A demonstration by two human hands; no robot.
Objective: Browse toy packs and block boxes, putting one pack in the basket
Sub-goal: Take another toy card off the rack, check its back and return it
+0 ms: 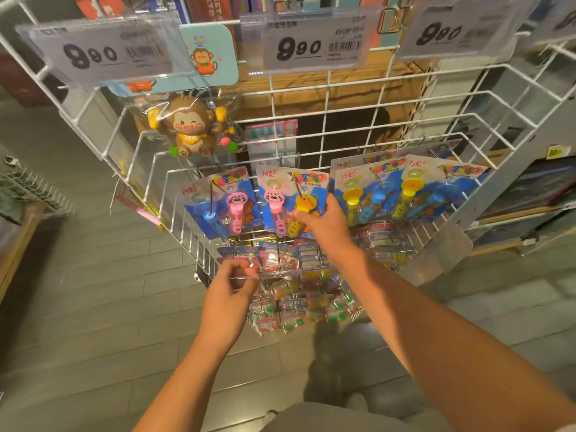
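Observation:
A white wire rack carries hanging toy packs. My right hand grips the lower right corner of a blue blister pack with a pink and an orange bubble wand, which hangs on a middle hook. Similar wand packs hang to its left and right. One row lower, my left hand pinches the edge of a clear pack with red contents. A monkey toy pack hangs at the upper left. No basket is in view.
Price tags reading 9.90 sit along the rack's top. Several small clear packs hang on the lowest row. Book and box shelves stand to the right, a wire shelf to the left. Grey tiled floor lies below.

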